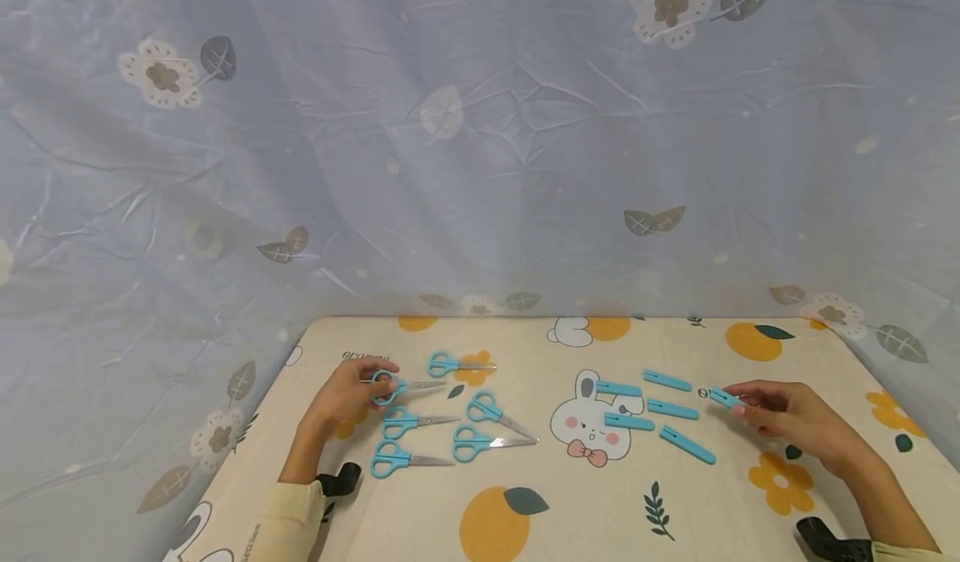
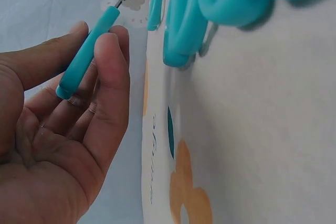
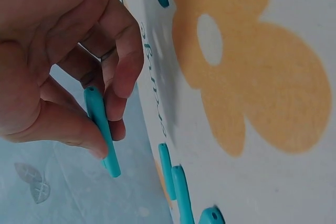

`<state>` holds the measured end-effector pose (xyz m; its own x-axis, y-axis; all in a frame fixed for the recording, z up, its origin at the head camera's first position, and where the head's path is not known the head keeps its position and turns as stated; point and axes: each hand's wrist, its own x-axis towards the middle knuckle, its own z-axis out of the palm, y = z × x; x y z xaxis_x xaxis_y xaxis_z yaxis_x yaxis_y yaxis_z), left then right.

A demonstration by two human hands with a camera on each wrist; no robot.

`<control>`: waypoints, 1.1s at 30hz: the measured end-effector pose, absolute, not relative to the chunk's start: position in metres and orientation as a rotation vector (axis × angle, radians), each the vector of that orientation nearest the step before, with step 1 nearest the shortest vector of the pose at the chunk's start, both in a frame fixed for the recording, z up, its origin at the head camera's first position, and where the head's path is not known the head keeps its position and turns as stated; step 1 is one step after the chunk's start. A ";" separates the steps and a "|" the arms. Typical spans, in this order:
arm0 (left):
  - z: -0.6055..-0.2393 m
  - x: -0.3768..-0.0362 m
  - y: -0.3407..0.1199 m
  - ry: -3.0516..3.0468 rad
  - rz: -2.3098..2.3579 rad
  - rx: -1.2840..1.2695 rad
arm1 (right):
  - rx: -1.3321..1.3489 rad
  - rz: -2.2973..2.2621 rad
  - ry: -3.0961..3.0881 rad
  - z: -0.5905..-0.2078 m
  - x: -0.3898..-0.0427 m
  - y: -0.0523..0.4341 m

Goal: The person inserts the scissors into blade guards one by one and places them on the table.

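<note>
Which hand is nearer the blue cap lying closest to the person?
Right. The right hand, pinching another cap, is to the right of that blue cap; the left hand, holding scissors, is much farther off to its left.

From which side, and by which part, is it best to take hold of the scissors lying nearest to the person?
Best by the blue handle loops, probably coming from the left and slightly above. The scissors lie flat on the cloth, loops toward the left and metal blades pointing right, so this approach should avoid the blades.
</note>
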<state>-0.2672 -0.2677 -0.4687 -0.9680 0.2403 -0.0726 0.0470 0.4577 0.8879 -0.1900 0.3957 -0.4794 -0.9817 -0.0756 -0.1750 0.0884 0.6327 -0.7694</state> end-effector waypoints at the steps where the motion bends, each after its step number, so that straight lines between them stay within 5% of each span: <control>1: -0.468 -0.267 -0.267 2.514 1.530 0.250 | 0.010 -1.283 2.653 -0.479 -0.190 0.395; 33: -0.453 -0.265 -0.252 2.350 1.706 0.252 | -0.206 -1.341 2.518 -0.470 -0.197 0.377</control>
<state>-0.2649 -0.2518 -0.4530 -0.9596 0.2692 -0.0814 0.0058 0.3085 0.9512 -0.1967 0.3772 -0.4704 -0.9504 -0.2545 -0.1786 0.0063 0.5587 -0.8293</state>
